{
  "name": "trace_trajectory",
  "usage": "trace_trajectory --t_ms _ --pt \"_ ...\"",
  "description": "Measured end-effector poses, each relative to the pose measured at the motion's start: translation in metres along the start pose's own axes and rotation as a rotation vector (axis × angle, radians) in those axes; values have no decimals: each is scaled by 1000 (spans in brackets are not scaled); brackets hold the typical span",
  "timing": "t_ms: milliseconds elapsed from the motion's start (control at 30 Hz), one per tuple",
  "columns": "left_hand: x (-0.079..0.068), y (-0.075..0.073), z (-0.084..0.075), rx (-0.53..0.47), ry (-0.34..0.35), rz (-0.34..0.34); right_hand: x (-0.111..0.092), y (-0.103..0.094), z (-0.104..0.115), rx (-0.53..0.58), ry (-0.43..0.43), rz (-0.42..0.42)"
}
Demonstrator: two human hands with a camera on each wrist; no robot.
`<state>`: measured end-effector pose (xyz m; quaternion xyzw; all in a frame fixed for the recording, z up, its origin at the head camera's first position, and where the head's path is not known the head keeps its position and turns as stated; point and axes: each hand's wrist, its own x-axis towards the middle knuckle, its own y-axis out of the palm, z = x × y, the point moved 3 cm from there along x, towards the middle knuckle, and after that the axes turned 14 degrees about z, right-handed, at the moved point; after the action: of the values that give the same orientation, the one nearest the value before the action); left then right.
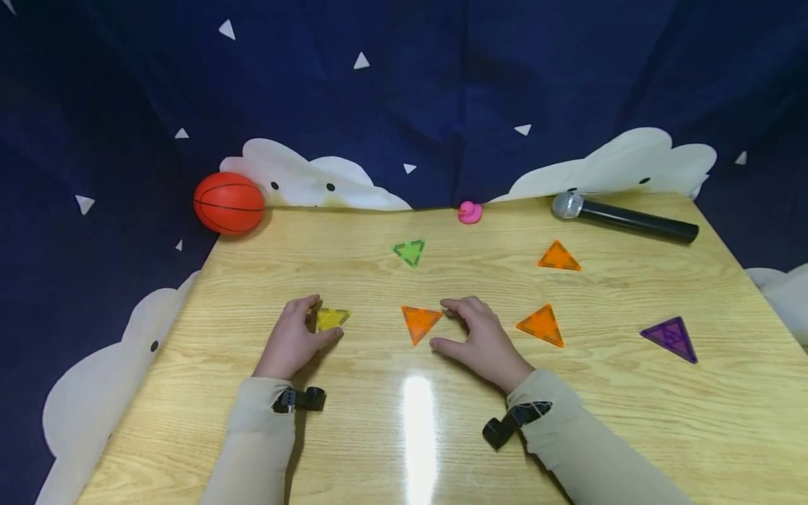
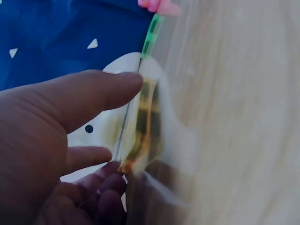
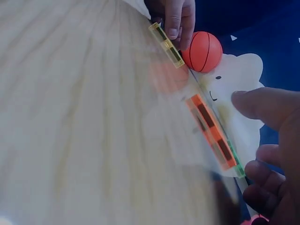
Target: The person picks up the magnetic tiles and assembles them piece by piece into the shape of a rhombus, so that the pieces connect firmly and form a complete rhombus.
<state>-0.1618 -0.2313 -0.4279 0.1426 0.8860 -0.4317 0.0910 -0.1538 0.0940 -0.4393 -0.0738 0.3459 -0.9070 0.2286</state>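
A yellow triangular magnetic tile (image 1: 331, 318) lies flat on the table between the thumb and fingers of my left hand (image 1: 294, 341). In the left wrist view, the thumb meets one end of this tile (image 2: 146, 119) and the fingertips the other. My right hand (image 1: 482, 342) is spread just right of an orange triangular tile (image 1: 420, 323), thumb and fingers apart. The right wrist view has a gap between that orange tile (image 3: 211, 131) and the hand. A second orange tile (image 1: 543, 326) lies right of the right hand.
Farther back lie a green triangular tile (image 1: 409, 252) and another orange tile (image 1: 558, 257); a purple one (image 1: 672, 339) is at right. A red ball (image 1: 229, 203), a pink duck (image 1: 470, 212) and a microphone (image 1: 625, 219) line the table's back edge, before a blue curtain (image 1: 410, 91).
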Motion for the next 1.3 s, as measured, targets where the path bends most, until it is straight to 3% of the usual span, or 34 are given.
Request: trace_trajectory --t_ms 667,1300 --pt "-4 -9 10 -8 33 40 30 8 9 -131 104 45" --pt "0 4 -5 76 67 63 20 7 9 -149 139 64"
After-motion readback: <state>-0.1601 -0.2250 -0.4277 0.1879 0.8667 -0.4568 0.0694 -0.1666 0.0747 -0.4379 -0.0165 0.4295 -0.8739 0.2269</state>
